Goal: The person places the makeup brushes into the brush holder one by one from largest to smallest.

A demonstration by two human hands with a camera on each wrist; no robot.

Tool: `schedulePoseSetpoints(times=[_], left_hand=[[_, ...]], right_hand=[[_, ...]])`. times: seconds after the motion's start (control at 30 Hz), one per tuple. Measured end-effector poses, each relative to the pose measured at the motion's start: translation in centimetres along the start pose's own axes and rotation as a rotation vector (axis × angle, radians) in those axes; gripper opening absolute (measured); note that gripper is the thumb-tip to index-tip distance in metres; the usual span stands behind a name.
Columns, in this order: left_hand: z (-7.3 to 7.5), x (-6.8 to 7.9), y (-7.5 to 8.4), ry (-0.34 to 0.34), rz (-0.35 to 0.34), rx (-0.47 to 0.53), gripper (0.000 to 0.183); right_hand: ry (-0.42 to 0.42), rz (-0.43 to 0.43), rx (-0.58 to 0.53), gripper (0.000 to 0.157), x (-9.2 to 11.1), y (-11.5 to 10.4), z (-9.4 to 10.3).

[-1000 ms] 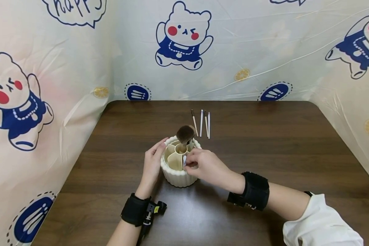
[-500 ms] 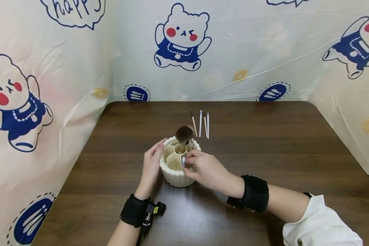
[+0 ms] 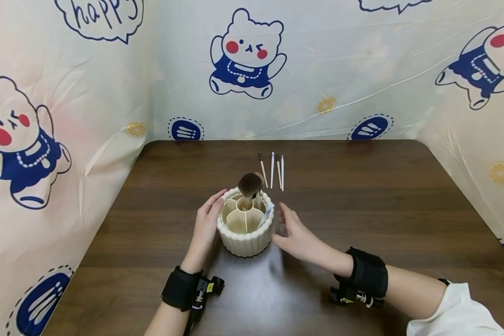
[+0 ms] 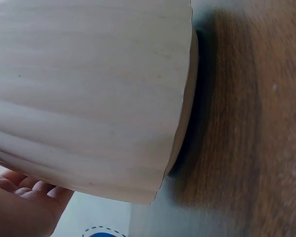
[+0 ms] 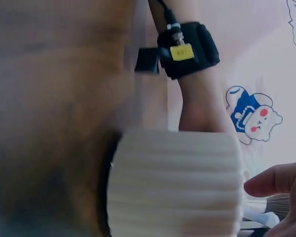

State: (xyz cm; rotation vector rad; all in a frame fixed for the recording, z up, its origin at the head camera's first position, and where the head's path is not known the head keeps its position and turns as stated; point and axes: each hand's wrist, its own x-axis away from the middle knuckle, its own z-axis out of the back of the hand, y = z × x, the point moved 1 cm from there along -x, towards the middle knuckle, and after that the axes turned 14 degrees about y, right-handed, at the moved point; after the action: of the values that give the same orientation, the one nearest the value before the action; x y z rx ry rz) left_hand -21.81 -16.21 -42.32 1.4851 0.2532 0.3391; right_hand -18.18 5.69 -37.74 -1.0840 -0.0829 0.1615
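Observation:
A cream fluted holder [image 3: 244, 243] with divided compartments stands upright on the table in the head view. My left hand [image 3: 207, 219] rests along its left side; in the left wrist view the fingers [image 4: 42, 190] lie against its wall. A makeup brush [image 3: 250, 185] with a full dark head rises from the middle. In the right-hand compartment a pale lavender-white stick [image 3: 266, 214] leans against the scalloped rim; its rounded end also shows in the right wrist view. My right hand [image 3: 299, 235] holds nothing, thumb and fingers apart, just right of the holder.
Behind the holder, several slim sticks lie side by side on the brown table [image 3: 361, 186], including a dark-tipped brush [image 3: 263, 170] and a white stick [image 3: 282, 173]. A printed curtain [image 3: 302, 70] hangs along the table's back and sides.
My right hand has let go of the lavender-white stick and drawn back to the right of the holder. The stick now leans right on the rim. My left hand stays on the holder.

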Motion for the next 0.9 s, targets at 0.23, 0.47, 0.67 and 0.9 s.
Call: schedulePoseSetpoints(times=[0.23, 0.47, 0.67, 0.9], left_hand=[[0.4, 0.1, -0.1, -0.059, -0.044, -0.038, 0.043], [1.0, 0.7, 0.1, -0.036, -0.074, -0.125, 0.041], [1.3, 1.4, 0.3, -0.019, -0.135, -0.234, 0.041], [1.4, 1.0, 0.2, -0.053, -0.127, -0.235, 0.050]], right_hand=[[-0.076, -0.052, -0.091, 0.080, 0.2, 0.7, -1.0], [-0.080, 0.023, -0.076, 0.085, -1.4, 1.1, -1.3], [-0.089, 0.034, -0.055, 0.080, -2.6, 1.4, -1.1], [-0.120, -0.089, -0.057, 0.086, -1.4, 0.9, -1.1]])
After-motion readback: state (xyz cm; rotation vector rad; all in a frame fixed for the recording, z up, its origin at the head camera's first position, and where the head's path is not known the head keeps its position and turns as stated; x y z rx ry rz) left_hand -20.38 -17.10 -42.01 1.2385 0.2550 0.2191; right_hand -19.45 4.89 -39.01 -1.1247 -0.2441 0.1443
